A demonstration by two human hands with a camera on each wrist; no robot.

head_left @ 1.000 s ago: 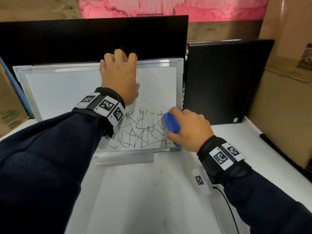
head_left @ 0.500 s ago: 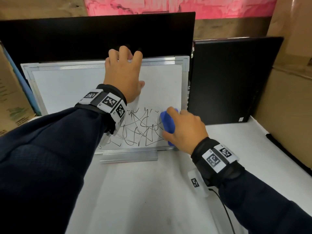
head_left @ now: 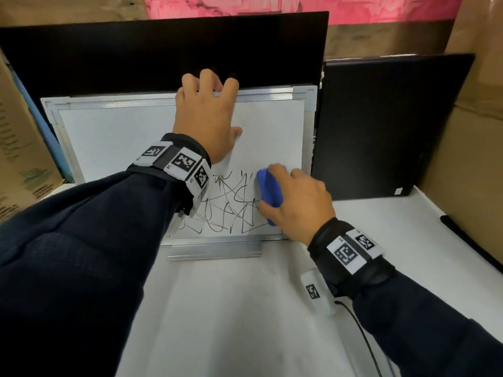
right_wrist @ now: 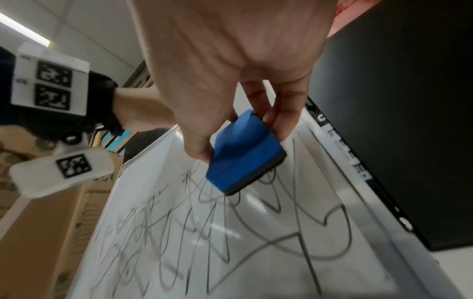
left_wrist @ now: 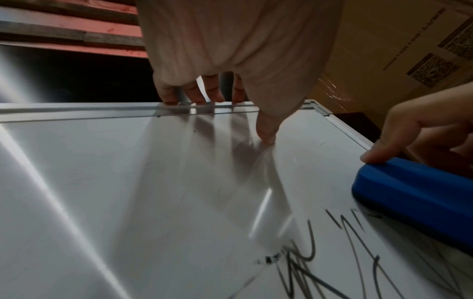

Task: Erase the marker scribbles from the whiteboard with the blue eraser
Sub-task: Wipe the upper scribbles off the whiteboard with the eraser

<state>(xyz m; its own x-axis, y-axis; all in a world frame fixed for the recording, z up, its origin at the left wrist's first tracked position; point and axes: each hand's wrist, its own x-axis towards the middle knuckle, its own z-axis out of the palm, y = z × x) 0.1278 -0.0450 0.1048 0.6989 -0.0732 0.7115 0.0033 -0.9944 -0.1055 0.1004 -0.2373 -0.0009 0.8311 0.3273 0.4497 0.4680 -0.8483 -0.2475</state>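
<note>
A small aluminium-framed whiteboard [head_left: 114, 137] stands propped against a black panel. Black marker scribbles [head_left: 231, 210] cover its lower right part, seen close in the right wrist view [right_wrist: 204, 238]. My left hand [head_left: 209, 115] grips the board's top edge, fingers curled over the frame and thumb on the white face [left_wrist: 266, 133]. My right hand [head_left: 296, 200] holds the blue eraser [head_left: 269, 190] by its sides and presses its dark felt face [right_wrist: 256, 178] against the board at the right edge of the scribbles. The eraser also shows in the left wrist view [left_wrist: 414, 196].
A large black panel [head_left: 163, 53] stands behind the board and a second black panel [head_left: 386, 126] to its right. Cardboard boxes flank both sides [head_left: 16, 159] [head_left: 468, 159]. The white table [head_left: 231, 322] lies in front, with a black cable [head_left: 364, 341] near my right wrist.
The right hand has slid the eraser left and slightly up, onto the right edge of the scribbles. The left hand keeps its hold on the top frame.
</note>
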